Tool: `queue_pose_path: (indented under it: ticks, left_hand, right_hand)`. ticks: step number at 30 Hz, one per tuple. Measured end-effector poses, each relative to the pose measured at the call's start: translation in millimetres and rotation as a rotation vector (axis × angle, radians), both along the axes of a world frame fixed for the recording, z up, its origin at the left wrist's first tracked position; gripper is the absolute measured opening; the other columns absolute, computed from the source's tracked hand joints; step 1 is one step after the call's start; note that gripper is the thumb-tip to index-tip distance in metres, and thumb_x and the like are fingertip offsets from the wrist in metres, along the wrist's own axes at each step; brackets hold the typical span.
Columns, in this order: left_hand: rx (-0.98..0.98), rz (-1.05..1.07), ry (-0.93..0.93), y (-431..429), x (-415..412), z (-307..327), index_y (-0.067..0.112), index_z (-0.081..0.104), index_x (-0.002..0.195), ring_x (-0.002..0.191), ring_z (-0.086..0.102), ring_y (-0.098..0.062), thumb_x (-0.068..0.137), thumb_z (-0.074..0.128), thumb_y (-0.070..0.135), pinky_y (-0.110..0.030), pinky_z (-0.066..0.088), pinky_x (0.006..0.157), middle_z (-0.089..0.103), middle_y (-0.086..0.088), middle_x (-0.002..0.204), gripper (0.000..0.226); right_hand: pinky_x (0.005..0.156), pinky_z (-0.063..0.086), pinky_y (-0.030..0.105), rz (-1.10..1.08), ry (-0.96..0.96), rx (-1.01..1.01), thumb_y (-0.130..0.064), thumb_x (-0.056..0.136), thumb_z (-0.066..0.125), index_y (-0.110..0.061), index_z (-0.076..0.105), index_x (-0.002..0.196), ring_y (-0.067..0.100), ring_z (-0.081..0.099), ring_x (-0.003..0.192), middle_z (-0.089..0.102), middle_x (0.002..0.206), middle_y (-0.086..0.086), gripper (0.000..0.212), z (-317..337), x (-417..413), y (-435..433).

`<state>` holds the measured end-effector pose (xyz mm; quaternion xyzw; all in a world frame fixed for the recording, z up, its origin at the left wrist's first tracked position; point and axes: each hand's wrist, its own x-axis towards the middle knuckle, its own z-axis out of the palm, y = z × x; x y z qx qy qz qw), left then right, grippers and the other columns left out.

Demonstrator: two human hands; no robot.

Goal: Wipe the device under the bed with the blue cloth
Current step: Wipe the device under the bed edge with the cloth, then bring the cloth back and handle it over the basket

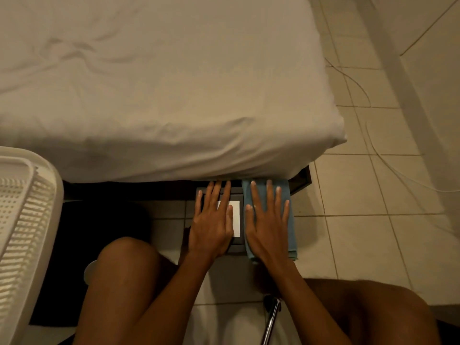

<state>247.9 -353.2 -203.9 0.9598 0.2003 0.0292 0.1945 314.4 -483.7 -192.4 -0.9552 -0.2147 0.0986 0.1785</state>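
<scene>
A dark flat device [236,245] with a white label [237,217] lies on the tiled floor, its far end at the edge of the bed [174,95]. My left hand [212,220] rests flat on the device's left part, fingers spread. A folded blue cloth [290,230] covers the device's right side. On top of the cloth lies my right hand [267,225], palm down, fingers spread and pointing toward the bed. Neither hand grips anything.
A white slatted plastic basket [22,220] stands at the left. My bare knees fill the lower view. A metal rod [271,319] lies on the floor between them. Thin cables [358,85] run over the tiles at the right, beside a wall.
</scene>
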Motion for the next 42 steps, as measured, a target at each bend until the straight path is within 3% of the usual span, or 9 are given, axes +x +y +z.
queue_pose_path:
  ticks: [7,12,17,21,25,28,34,38,42]
  left_hand:
    - [-0.006,0.005,-0.011,0.9,1.0,0.3,0.025,0.009,0.157,0.153,0.001,-0.013,0.103,0.019,0.038,-0.039,0.001,0.125,0.016,-0.003,0.164,0.057]
    - [-0.016,0.006,-0.022,0.8,2.4,3.1,0.023,0.016,0.157,0.152,0.007,-0.016,0.101,0.022,0.038,-0.039,0.002,0.124,0.023,-0.006,0.162,0.058]
    - [-0.118,0.023,-0.047,-2.0,11.3,20.6,0.015,0.031,0.152,0.149,0.022,-0.025,0.096,0.018,0.042,-0.034,0.008,0.122,0.032,-0.012,0.158,0.065]
    - [-0.173,0.002,-0.045,-4.5,24.2,36.1,0.013,0.050,0.142,0.138,0.041,-0.029,0.093,0.026,0.049,-0.036,0.028,0.116,0.045,-0.012,0.148,0.065]
    - [-0.135,-0.017,-0.010,-3.3,42.4,45.6,0.013,0.062,0.126,0.118,0.052,-0.031,0.089,0.058,0.039,-0.039,0.043,0.097,0.057,-0.012,0.126,0.045]
    - [-0.085,-0.083,-0.022,-2.6,51.3,51.5,0.015,0.068,0.108,0.104,0.054,-0.030,0.083,0.070,0.028,-0.039,0.045,0.085,0.060,-0.008,0.110,0.028]
    - [-0.076,-0.200,0.037,-4.2,59.6,70.5,0.017,0.065,0.097,0.102,0.057,-0.030,0.081,0.066,0.017,-0.039,0.042,0.081,0.067,-0.006,0.100,0.015]
    - [-0.172,-0.170,0.073,-0.7,58.5,92.7,0.019,0.065,0.100,0.102,0.063,-0.030,0.084,0.065,0.017,-0.035,0.046,0.075,0.071,-0.006,0.105,0.016]
    - [-0.161,-0.194,0.093,0.4,53.0,124.8,0.019,0.069,0.106,0.104,0.063,-0.029,0.088,0.065,0.022,-0.034,0.046,0.077,0.071,-0.006,0.109,0.019]
  right_hand:
    - [0.125,-0.003,0.049,0.039,0.116,0.037,-0.061,0.097,-0.004,-0.045,-0.007,0.154,0.017,-0.011,0.154,-0.008,0.167,-0.004,0.060,9.7,-20.1,-14.2]
    - [0.115,0.033,0.043,-0.094,0.207,0.280,-0.040,0.102,0.045,-0.033,0.032,0.152,0.019,0.028,0.146,0.018,0.164,-0.003,0.052,34.4,19.1,-31.3]
    - [0.105,0.046,0.039,-0.133,0.260,0.184,-0.017,0.097,0.057,-0.021,0.049,0.142,0.027,0.049,0.131,0.044,0.149,0.007,0.046,27.7,88.9,-57.1]
    - [0.102,0.048,0.041,0.116,0.421,0.007,-0.025,0.090,0.067,-0.017,0.059,0.134,0.033,0.056,0.123,0.051,0.142,0.016,0.046,14.8,117.0,-65.2]
    - [0.088,0.052,0.039,0.157,0.386,0.036,-0.015,0.090,0.064,-0.009,0.066,0.117,0.033,0.064,0.107,0.063,0.123,0.017,0.028,12.9,119.0,-62.7]
    - [0.085,0.053,0.037,0.125,0.343,0.042,-0.017,0.091,0.062,-0.011,0.067,0.117,0.030,0.065,0.105,0.066,0.120,0.012,0.027,20.3,117.9,-64.7]
    - [0.056,0.035,0.025,0.069,0.244,-0.053,-0.031,0.096,0.057,-0.017,0.060,0.089,0.023,0.062,0.080,0.064,0.087,0.005,0.016,42.5,109.9,-76.7]
    - [0.072,0.054,0.036,0.084,0.219,-0.070,-0.032,0.094,0.060,-0.018,0.067,0.099,0.024,0.065,0.086,0.070,0.096,0.007,0.016,71.9,106.7,-88.2]
    - [0.082,0.057,0.042,0.138,0.198,-0.097,-0.029,0.093,0.061,-0.022,0.068,0.101,0.023,0.066,0.092,0.070,0.104,0.004,0.012,113.7,105.5,-98.7]
